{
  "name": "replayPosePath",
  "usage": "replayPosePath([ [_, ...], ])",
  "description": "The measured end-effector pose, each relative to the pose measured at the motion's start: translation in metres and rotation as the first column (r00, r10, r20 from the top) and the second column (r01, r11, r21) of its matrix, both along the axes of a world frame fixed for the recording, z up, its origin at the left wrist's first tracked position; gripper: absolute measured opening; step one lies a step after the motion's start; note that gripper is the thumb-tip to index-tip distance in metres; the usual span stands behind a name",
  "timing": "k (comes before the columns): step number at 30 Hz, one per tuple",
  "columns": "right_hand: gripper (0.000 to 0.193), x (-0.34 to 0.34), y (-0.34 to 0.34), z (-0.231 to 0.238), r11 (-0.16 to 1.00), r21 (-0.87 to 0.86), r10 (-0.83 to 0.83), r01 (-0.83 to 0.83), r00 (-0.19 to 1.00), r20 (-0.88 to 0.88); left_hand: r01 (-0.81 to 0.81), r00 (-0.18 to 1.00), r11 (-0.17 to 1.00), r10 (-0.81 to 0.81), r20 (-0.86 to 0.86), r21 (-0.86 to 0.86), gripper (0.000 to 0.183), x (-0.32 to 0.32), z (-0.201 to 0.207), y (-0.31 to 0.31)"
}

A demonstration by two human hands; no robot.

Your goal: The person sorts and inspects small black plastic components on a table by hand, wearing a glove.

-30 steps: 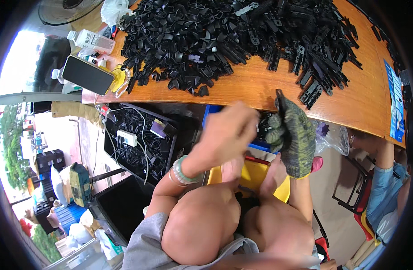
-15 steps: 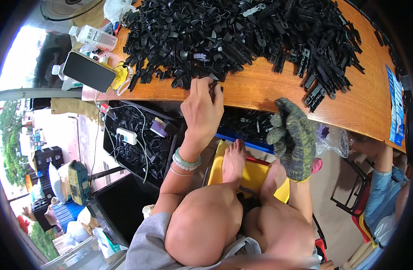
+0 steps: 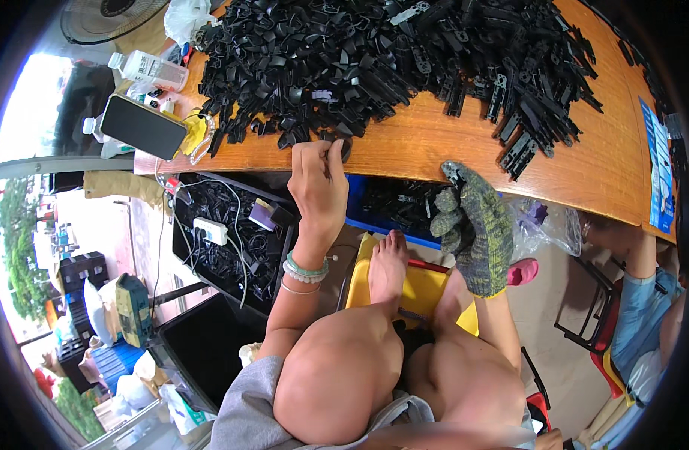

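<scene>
A large heap of small black plastic parts (image 3: 307, 67) covers the far side of the wooden table. At the heap's near edge, my bare left hand (image 3: 319, 187) is closed in a pinch, thumb and fingers on a small dark plastic piece (image 3: 346, 150). Beaded bracelets ring that wrist. My right hand (image 3: 475, 229), in a green and black knitted glove, is held at the table's front edge with its fingers curled. Something dark shows at its fingertips, too unclear to name. Longer black strip-like parts (image 3: 520, 150) lie on the table beyond it.
A phone (image 3: 144, 126) and a clear bottle (image 3: 153, 71) stand at the left. Under the table are a blue bin (image 3: 359, 214) of black parts and a black crate (image 3: 232, 259) with cables and a white power strip. A person's arm (image 3: 640, 262) is at the right.
My left hand has drawn slightly left and down from the heap, its fingers now pinched together. The gloved right hand has shifted slightly left.
</scene>
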State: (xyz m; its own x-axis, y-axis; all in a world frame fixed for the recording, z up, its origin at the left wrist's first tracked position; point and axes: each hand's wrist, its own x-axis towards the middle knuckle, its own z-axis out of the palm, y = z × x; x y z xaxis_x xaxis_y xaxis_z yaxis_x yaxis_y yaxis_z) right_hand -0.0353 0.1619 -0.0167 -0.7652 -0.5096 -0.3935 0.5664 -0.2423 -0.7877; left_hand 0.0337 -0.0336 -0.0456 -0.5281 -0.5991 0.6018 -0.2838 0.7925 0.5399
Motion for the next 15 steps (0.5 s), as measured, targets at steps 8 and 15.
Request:
replayPosePath([
  [8,0.034,0.003,0.000,-0.020,0.999,0.033,0.011,-0.010,0.999,-0.051,0.055,0.994,0.987,-0.068,-0.082,-0.153,0.017,0.000,-0.005,-0.003],
  [15,0.033,0.004,-0.002,-0.011,1.000,-0.016,-0.009,0.009,1.000,0.011,0.044,0.999,0.999,-0.044,0.007,-0.002,0.017,0.011,-0.001,0.002],
])
